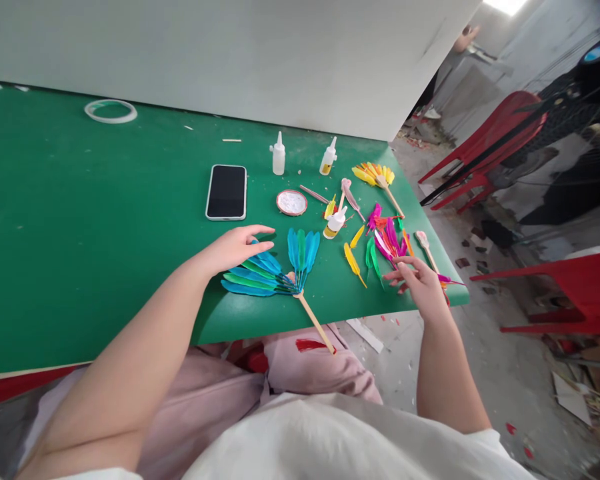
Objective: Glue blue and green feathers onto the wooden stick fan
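My left hand (233, 247) lies flat with fingers stretched out on the blue and green feathers of a fan (275, 270) whose wooden stick (316, 323) juts past the table's near edge. My right hand (416, 279) rests at the table's right edge, fingers curled in a pinch among loose pink, green and orange feathers (387, 241); what it pinches is too small to name. A yellow feather (353, 261) lies between the two hands.
On the green table (80, 213) lie a phone (227, 191), two small glue bottles (279, 155), a third lying bottle (335, 223), a round lid of white paste (291, 202), a yellow feather fan (375, 175) and a tape ring (111, 111). Red chairs (490, 143) stand to the right.
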A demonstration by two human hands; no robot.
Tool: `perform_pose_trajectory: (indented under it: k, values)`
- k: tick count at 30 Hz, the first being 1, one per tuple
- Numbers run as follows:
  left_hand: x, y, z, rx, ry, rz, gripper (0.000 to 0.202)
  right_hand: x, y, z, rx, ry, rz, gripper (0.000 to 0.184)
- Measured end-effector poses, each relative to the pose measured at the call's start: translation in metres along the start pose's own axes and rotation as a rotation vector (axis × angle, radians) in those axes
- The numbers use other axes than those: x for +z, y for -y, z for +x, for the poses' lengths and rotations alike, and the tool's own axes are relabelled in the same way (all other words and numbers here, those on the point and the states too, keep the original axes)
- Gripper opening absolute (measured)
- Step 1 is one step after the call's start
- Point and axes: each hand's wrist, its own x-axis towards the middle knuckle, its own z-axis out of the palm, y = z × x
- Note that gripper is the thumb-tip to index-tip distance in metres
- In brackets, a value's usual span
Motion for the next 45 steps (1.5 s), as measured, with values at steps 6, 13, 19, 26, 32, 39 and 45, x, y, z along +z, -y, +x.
perform_pose_trajectory:
  k: [6,13,19,26,32,39,45]
  values:
    - [0.0,-0.001,-0.001,0.001,-0.012,0.026,0.051,0.011,0.011,0.025,-0.146,-0.015,-0.213,0.041]
    - [0.0,-0.001,-0.002,0.009,-0.015,0.043,0.051,0.033,0.026,0.063,-0.261,0.083,-0.607,0.044]
    - [0.0,-0.002,-0.002,0.017,-0.031,0.05,0.049,0.042,0.028,0.074,-0.178,0.169,-0.366,0.037]
    - [0.001,-0.002,-0.002,0.033,-0.055,0.046,0.049,0.046,0.029,0.083,-0.213,-0.092,-0.13,0.031]
    - [0.001,0.002,-0.001,0.036,-0.149,0.039,0.045,0.044,0.063,0.059,-0.379,-0.363,0.203,0.021]
    - [0.007,-0.029,-0.016,0.234,-0.271,-0.117,0.042,0.106,0.106,0.0,-0.377,0.014,0.272,0.021]
    - [0.034,-0.044,-0.017,0.254,-0.201,-0.27,0.062,0.161,0.108,0.02,-0.357,0.343,0.208,0.018]
